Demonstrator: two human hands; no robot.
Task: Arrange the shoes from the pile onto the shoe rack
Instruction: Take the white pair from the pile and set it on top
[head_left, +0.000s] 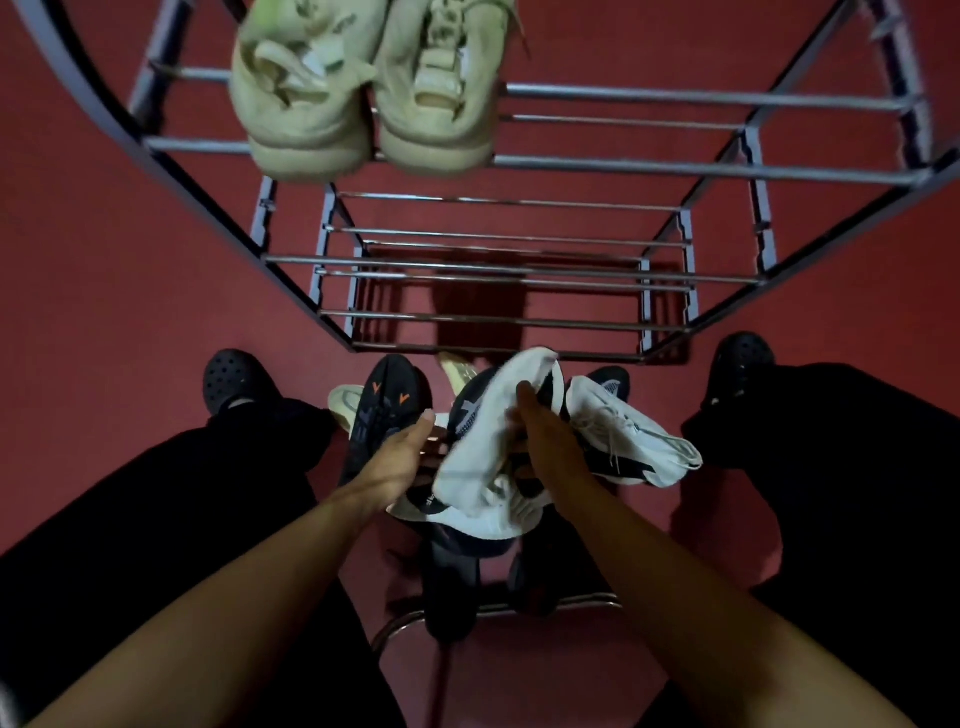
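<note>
A metal shoe rack (623, 166) rises in front of me, seen from above. A pair of pale cream sneakers (358, 88) sits on its top tier, heels toward me. On the red floor between my feet lies the pile: a white sneaker (483, 441), a second white sneaker with loose laces (623, 436), a black shoe with orange marks (384, 410), and darker shoes beneath. My right hand (545, 441) grips the white sneaker lifted above the pile. My left hand (402, 457) reaches in at that shoe's left side, thumb up; its fingers are hidden.
My feet in black perforated clogs (234, 379) stand left and right (743, 358) of the pile, legs in black trousers. A chrome stool frame (493, 613) shows below the pile. The rack's lower tiers (493, 260) hold nothing. Red floor (104, 260) surrounds everything.
</note>
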